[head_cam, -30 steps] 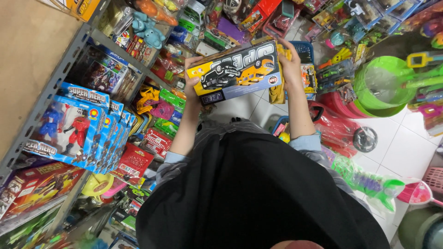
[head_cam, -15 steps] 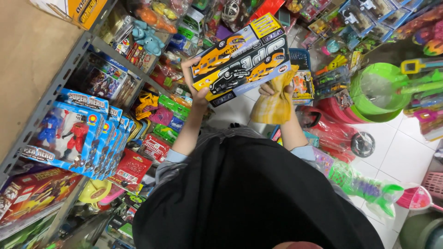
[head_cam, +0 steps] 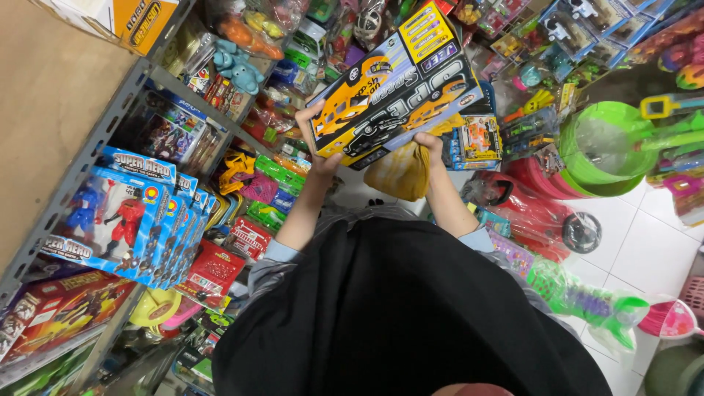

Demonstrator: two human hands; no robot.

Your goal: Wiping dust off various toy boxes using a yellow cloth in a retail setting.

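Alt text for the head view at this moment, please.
Both hands, left hand and right hand, hold up a large toy car box in a crowded toy shop aisle. Blue action figure boxes fill the metal shelf at left; a green bucket stands at right.

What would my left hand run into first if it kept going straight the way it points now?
The left hand points up along the toy car box it grips. Straight on, it would probably first meet the hanging packaged toys, though depth is unclear.
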